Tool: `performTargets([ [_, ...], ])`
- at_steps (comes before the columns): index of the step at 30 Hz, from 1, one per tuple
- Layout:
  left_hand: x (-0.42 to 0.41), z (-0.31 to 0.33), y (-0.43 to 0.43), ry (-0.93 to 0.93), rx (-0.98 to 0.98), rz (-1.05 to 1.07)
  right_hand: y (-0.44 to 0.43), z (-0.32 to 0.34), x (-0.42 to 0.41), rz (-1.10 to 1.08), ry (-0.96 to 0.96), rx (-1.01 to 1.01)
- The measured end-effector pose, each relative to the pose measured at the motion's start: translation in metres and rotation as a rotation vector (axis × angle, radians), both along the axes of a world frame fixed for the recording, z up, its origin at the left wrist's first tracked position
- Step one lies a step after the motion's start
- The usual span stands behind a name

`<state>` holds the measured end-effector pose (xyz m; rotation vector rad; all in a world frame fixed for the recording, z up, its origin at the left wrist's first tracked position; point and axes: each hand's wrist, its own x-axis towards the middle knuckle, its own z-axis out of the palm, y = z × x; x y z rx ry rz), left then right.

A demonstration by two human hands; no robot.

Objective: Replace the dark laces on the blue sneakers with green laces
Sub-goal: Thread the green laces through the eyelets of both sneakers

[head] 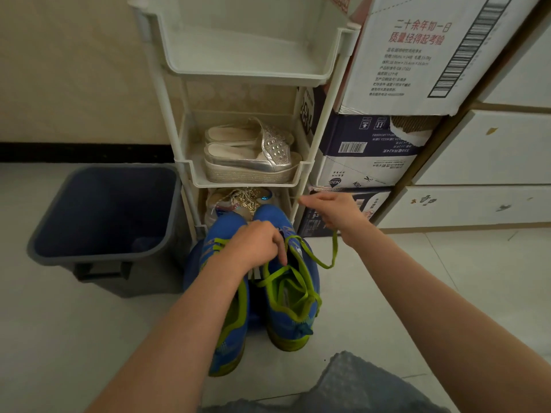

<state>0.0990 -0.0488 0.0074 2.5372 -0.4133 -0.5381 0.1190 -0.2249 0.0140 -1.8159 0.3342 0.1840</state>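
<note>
So the right hand (334,211) pinches the green lace (334,251) end, up and right of the sneaker (293,320) on the floor (402,293). The lace slants down-left to the eyelets, which the left hand (253,244) grips, fingers curled.

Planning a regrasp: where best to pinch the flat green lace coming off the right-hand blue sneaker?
Pinch the free span of the flat green lace below the right hand, coming from the right. There it hangs clear of the blue mesh sneaker, while the left hand covers the eyelets.

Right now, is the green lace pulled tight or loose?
Loose: the green lace lies in slack loops across the blue sneaker, one end pinched by the right hand.
</note>
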Motion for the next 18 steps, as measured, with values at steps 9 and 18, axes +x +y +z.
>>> performTargets([
  [9,0.006,-0.028,-0.016,-0.256,-0.026,0.365,0.006,-0.055,0.016,0.154,0.062,-0.428],
  [18,0.008,-0.042,-0.025,-0.013,-0.043,0.487,0.008,-0.06,0.029,0.232,0.068,-0.531],
])
